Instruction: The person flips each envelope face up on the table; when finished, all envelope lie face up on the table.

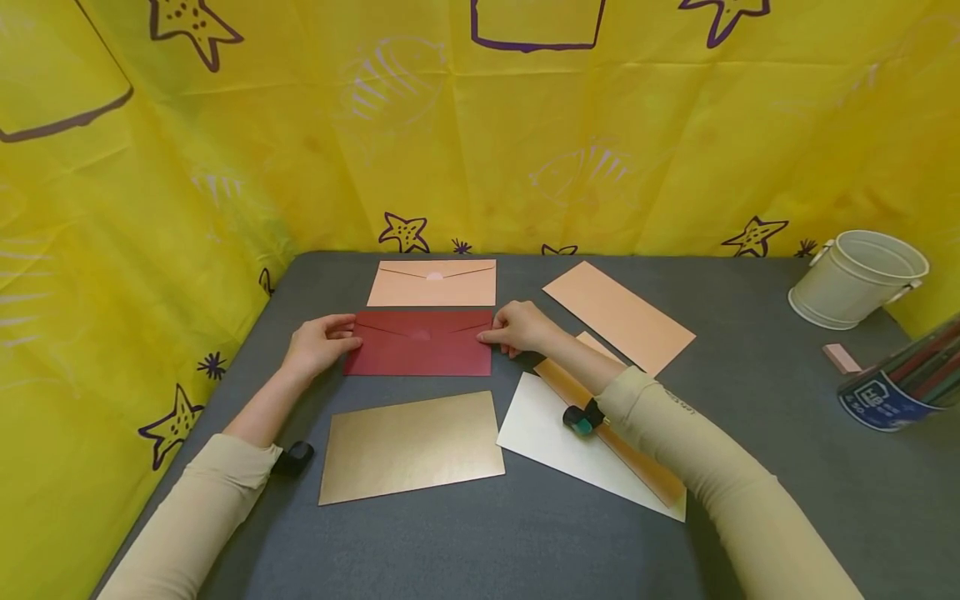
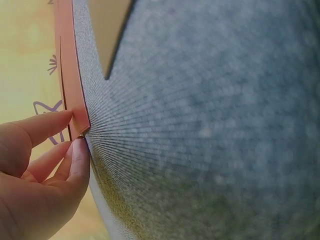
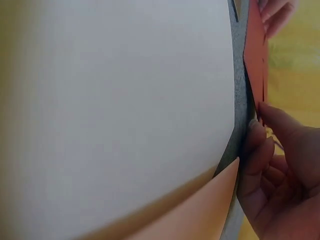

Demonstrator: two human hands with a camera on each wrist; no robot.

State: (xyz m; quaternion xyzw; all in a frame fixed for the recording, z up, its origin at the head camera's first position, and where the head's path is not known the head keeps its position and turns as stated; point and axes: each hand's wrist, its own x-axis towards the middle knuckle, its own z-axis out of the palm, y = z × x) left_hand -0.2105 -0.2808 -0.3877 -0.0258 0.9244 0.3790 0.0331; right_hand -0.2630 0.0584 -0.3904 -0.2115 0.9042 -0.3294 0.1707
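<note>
A red envelope point(image 1: 420, 346), flap side up, lies toward the back left of the grey table, between both hands. My left hand point(image 1: 321, 343) pinches its left edge; in the left wrist view the thumb is on top and the fingers are at the edge. My right hand point(image 1: 519, 327) pinches the right edge between thumb and fingers, as the right wrist view shows. Just behind the red envelope is a peach envelope point(image 1: 435, 292) with its flap showing. In front lies a gold envelope point(image 1: 412, 450), slightly turned.
Right of centre are a peach envelope point(image 1: 618, 317), a white envelope point(image 1: 555, 442) and an orange one point(image 1: 645, 462) on top, partly under the right forearm. Farther right stand a white bucket point(image 1: 847, 287), a pink eraser point(image 1: 842, 358) and a pencil tin point(image 1: 885, 404). Yellow cloth point(image 1: 495, 167) hangs behind.
</note>
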